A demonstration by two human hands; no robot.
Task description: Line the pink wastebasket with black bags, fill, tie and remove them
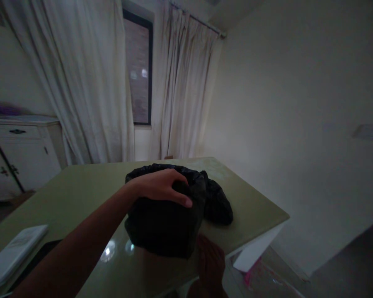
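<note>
The left hand is resting on top of a black plastic bag, fingers lying close together and curved over its upper edge, palm pressing down; it is not pinching anything. The bag is sitting on the green table, directly beneath this hand and extending below and to the right of it, near the table's corner. A smaller bunched fold of the same black film is trailing off to the right of the fingertips.

The right hand is showing only dimly, low in the view, below the bag and at the table's near edge. Whether it is spread or closed cannot be told; it appears to be just touching or just short of the bag's lower side.

Judgement on handling: the bag is looking soft and crumpled, thin film holding a rounded bulk. It is likely yielding under pressure and somewhat slippery, and its weight cannot be read from this view. The glossy table surface beneath it is reflecting light and may be letting it slide. The surest hold is appearing to be the gathered material at the top, under the left hand's fingers, with support underneath rather than a squeeze on the sides.

Well to the left of the left forearm, a flat white object is lying at the table's edge. Curtains and a white cabinet are standing beyond the table.
</note>
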